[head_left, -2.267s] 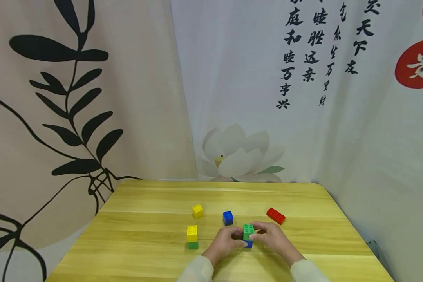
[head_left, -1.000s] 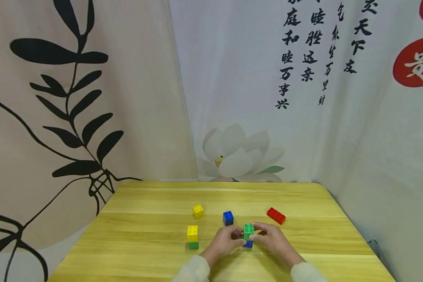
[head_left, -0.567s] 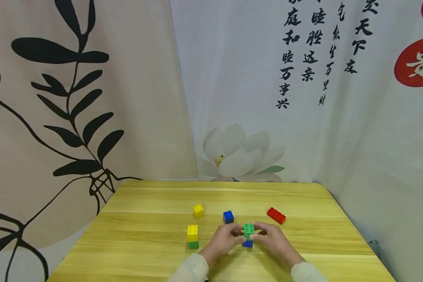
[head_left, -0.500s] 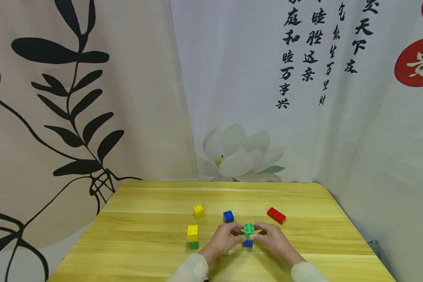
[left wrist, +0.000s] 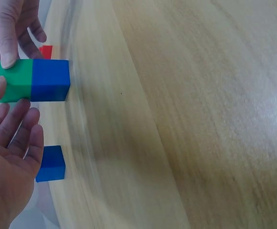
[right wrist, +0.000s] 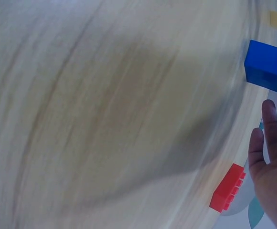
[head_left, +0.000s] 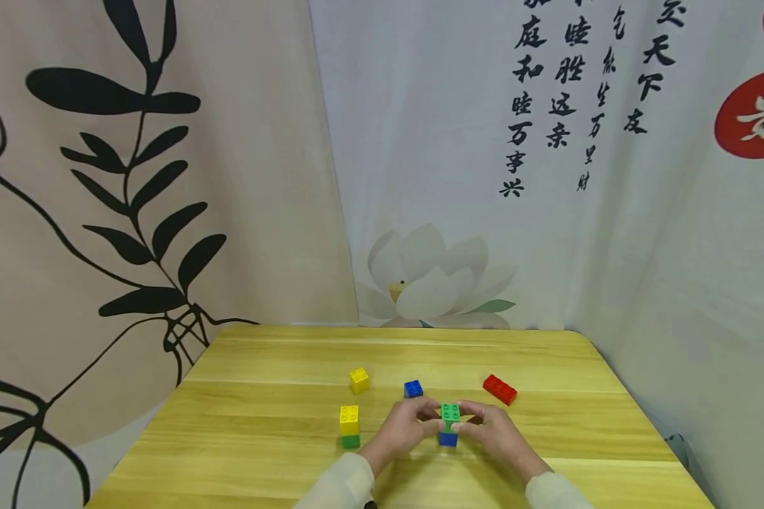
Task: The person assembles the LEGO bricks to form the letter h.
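A green building brick (head_left: 450,413) sits on top of a blue building brick (head_left: 448,439), studs facing up. From the left, my left hand (head_left: 400,428) holds the green brick, thumb and fingertips at its sides. My right hand (head_left: 498,433) pinches the same brick from the right. In the left wrist view the green brick (left wrist: 16,80) and blue brick (left wrist: 51,80) meet in a flush line, and the fingers stay on the green part. The right wrist view shows the blue brick (right wrist: 266,65) at its right edge, with most of the green one cut off.
Behind my left hand stands another blue brick (head_left: 413,388), its lower part hidden. A yellow brick (head_left: 359,380) lies farther left, and a yellow-on-green stack (head_left: 349,424) stands nearer. A red brick (head_left: 499,389) lies at the right on the wooden table (head_left: 261,396).
My left thumb has moved up from beside the lower blue brick to the green brick. My left hand now covers more of the separate blue brick. The right hand keeps its place.
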Available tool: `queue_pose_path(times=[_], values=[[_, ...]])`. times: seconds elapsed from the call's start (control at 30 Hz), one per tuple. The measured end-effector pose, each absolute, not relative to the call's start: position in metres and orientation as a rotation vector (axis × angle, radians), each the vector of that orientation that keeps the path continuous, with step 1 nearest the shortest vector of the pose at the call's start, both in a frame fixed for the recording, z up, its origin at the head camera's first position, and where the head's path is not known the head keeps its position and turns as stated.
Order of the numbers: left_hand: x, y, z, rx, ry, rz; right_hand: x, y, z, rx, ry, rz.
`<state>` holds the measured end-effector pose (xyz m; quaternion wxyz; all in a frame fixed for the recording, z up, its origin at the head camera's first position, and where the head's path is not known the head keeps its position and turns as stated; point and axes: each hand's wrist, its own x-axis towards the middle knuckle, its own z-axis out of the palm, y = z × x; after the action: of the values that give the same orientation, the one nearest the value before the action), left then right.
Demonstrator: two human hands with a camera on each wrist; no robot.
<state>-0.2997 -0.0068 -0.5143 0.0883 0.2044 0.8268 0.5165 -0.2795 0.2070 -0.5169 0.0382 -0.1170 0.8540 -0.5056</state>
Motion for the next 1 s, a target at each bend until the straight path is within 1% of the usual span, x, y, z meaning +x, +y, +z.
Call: queue_pose_path(times=[0.4, 0.83, 1.0], values=[[-0.300, -0.007, -0.513, 0.611, 2.453, 1.531, -0.280, 0.208, -0.517, -0.340, 2.619, -1.539], [-0.300, -0.008, -0.503, 0.626, 2.481, 1.538, -0.279, 0.205, -0.517, -0.261, 2.674, -1.532], [-0.302, -0.011, -0.498, 0.644, 2.492, 1.562, -0.278, 0.203, -0.521, -0.288, 2.705, -1.485]])
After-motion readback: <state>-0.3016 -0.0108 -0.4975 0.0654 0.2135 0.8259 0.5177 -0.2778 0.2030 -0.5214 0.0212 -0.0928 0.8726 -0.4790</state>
